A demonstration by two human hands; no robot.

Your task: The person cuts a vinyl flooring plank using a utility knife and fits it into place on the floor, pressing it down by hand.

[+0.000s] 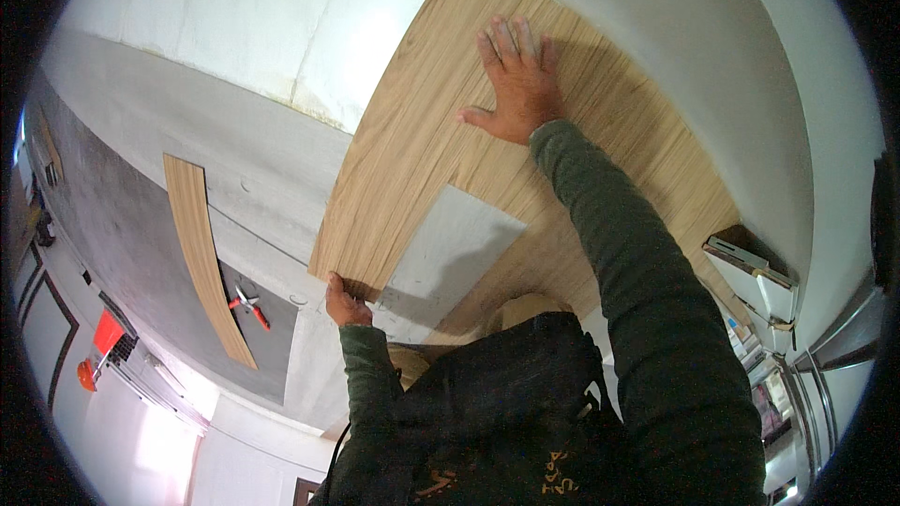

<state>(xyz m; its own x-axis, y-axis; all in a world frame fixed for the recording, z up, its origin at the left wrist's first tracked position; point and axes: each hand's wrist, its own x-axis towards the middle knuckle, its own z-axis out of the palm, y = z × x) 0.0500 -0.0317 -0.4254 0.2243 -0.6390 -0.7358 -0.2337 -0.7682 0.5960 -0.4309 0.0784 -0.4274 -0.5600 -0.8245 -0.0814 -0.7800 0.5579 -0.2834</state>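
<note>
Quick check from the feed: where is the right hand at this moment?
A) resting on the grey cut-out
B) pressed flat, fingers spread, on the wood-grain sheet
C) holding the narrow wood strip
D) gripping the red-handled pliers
B: the right hand lies palm-down with fingers spread on the wood-grain sheet, while the left hand pinches that sheet's lower corner.

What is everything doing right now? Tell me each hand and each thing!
Right hand: open, flat, fingers spread, pressed on the big plank.
Left hand: gripping the big plank's near corner.
Large wood-grain plank: lying flat on the pale surface, a rectangular notch cut from one edge.
Narrow wood-grain strip: lying loose, apart from both hands.
Red-handled pliers: lying beside the strip, untouched; open or shut, too small to tell.
</note>
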